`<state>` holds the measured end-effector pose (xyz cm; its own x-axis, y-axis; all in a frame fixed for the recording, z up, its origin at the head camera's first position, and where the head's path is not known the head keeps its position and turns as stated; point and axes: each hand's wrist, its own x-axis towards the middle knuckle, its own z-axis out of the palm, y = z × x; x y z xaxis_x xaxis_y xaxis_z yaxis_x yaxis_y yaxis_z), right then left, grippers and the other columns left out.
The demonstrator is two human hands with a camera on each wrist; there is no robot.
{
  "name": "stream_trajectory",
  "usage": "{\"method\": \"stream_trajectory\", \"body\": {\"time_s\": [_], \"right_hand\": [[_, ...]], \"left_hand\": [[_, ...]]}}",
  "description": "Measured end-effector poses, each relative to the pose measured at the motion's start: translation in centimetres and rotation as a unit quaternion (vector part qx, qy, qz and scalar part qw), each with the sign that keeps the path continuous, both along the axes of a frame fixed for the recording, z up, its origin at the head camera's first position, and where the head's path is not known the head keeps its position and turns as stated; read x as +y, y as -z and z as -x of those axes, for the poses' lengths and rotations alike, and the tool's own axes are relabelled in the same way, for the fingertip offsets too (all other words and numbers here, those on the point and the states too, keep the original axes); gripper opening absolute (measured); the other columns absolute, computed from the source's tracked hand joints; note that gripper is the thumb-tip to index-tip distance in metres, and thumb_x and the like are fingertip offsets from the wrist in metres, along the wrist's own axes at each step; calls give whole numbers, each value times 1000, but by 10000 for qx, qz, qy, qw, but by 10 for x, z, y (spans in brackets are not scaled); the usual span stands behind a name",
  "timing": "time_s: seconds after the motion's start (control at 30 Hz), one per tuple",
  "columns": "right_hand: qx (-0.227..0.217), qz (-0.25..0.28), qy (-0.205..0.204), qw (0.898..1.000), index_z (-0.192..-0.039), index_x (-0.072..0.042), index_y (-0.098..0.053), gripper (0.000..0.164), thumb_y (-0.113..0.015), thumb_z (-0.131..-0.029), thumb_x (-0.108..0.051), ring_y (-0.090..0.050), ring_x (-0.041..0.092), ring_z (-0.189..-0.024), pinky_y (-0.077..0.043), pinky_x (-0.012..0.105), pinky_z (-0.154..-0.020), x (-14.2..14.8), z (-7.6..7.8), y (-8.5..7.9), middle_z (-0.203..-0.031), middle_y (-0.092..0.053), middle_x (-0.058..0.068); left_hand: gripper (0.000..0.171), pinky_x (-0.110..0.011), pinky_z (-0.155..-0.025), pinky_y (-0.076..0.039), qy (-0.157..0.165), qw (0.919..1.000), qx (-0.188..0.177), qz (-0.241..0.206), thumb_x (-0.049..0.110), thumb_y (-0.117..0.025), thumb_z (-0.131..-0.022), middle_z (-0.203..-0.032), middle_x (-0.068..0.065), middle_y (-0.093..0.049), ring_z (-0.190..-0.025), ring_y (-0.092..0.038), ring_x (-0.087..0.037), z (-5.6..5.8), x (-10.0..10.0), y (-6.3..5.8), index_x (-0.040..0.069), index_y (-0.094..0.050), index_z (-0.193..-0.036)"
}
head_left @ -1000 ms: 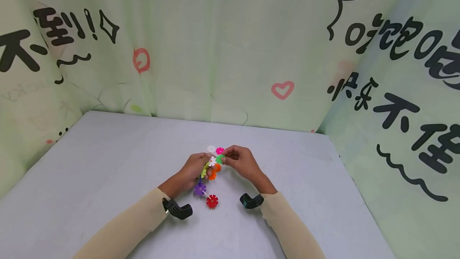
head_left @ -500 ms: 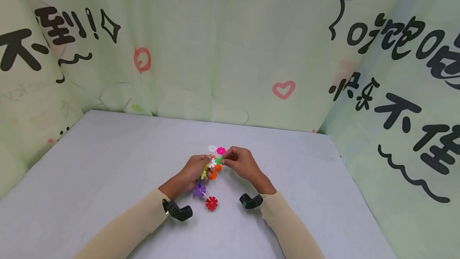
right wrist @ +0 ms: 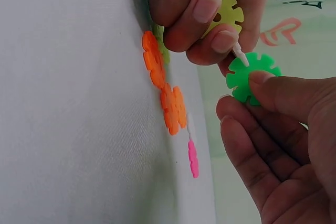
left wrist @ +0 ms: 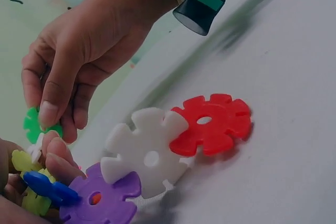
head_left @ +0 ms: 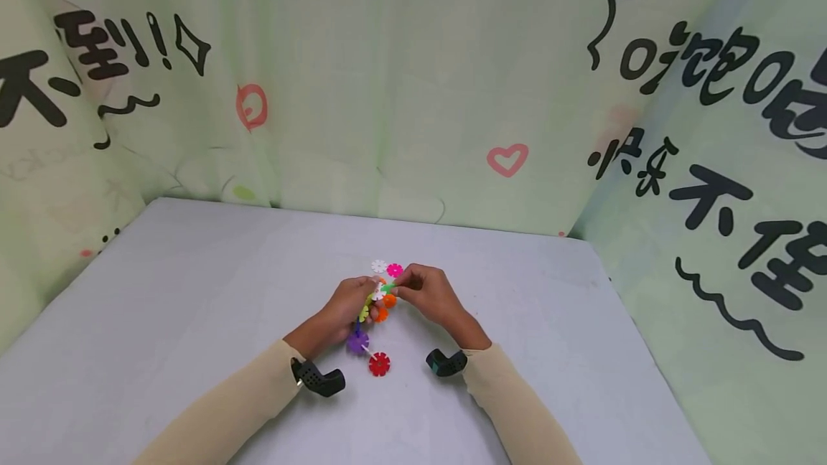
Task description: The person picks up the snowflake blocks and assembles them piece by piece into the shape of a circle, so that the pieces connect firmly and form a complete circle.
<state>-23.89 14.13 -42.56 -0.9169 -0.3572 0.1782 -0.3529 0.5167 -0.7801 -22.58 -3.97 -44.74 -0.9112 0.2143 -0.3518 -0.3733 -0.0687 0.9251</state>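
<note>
Inspection finds a chain of slotted plastic discs, part held and part low at the white table (head_left: 226, 307), between the person's two hands. Left hand (head_left: 349, 301): fingers curled round the yellow disc (right wrist: 231, 13), thereby holding the chain. Right hand (head_left: 428, 294): thumb and fingers pinching the green disc (right wrist: 239, 81), edge against a thin white piece (right wrist: 239, 55) beside the yellow one. Done, on the evidence: below the left hand, the blue disc (left wrist: 42, 184) meets the purple disc (left wrist: 114, 203), then the white disc (left wrist: 130, 148) and the red disc (left wrist: 228, 124), each apparently slotted into the next. On the far side, an upper orange disc (right wrist: 152, 59) and a lower orange disc (right wrist: 170, 109) sit next to each other, with a pink disc (right wrist: 193, 158) just beyond; whether these are joined to the held section cannot be determined. Outstanding, in this inspector's judgement: the green joint, as full seating in the slot is not confirmed and the right hand has not let go. Overall assessment: assembly well advanced, completion not established
</note>
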Motion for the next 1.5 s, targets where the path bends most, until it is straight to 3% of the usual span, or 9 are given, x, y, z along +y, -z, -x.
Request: {"method": "stream_trajectory", "body": {"time_s": [0.33,0.57,0.73,1.0,1.13,1.27,1.37,1.5], "right_hand": [[-216,-207,45,9995,-97,-6,-68,9,-71,-88,-6,-65,17,-86,-54,29,-80,2,1,-1,-92,-67,1],[-345,-433,258,9981,-96,-5,-70,8,-70,-90,-10,-61,17,-80,-53,28,-73,5,7,1,-88,-67,1],[-438,-406,402,9974,-96,-5,-70,8,-69,-91,-11,-58,16,-77,-51,27,-69,7,14,2,-85,-66,0],[-529,-383,529,9965,-97,-6,-70,9,-69,-91,-12,-59,18,-82,-52,29,-75,7,25,4,-87,-67,0],[-497,-377,637,9960,-100,-6,-70,10,-68,-92,-12,-60,18,-86,-53,30,-78,7,32,7,-91,-67,0],[-448,-300,715,9960,-102,-5,-71,12,-68,-92,-10,-61,20,-90,-53,32,-80,7,40,8,-95,-67,3],[-514,-191,780,9954,-105,-3,-70,15,-67,-92,-9,-62,21,-90,-53,32,-81,7,45,9,-98,-68,5],[-698,-83,869,9937,-108,-2,-70,18,-66,-92,-10,-62,20,-89,-53,31,-79,6,49,11,-100,-68,5]], "left_hand": [[36,-21,-53,-47,-111,9999,-120,-22,31,-48,-103,-78,-6,-57,-58,-52,-12,0,-7,-5,2,-54,-124],[37,-21,-54,-48,-198,9996,-175,-87,25,-38,-104,-81,-6,-59,-58,-52,-12,2,-12,-10,1,-49,-130],[37,-23,-55,-50,-222,9993,-163,-258,22,-31,-103,-85,-8,-61,-57,-53,-14,3,-16,-10,2,-47,-130],[47,-26,-61,-51,-191,9973,-298,-645,22,-27,-100,-85,-11,-57,-62,-51,-17,2,-21,-14,5,-53,-135],[50,-26,-62,-51,-183,9985,-235,-461,38,-30,-103,-82,-9,-53,-64,-51,-18,2,-20,-14,7,-57,-133],[56,-26,-62,-53,-197,9994,-224,-156,52,-44,-99,-80,-6,-52,-65,-54,-18,3,-18,-14,8,-57,-131],[53,-25,-61,-53,-199,9994,-256,-131,49,-53,-97,-80,-6,-53,-64,-55,-17,4,-17,-13,6,-55,-128],[47,-23,-60,-52,-149,9995,-237,-141,41,-56,-98,-83,-7,-55,-63,-54,-16,5,-16,-12,4,-54,-126]]}}
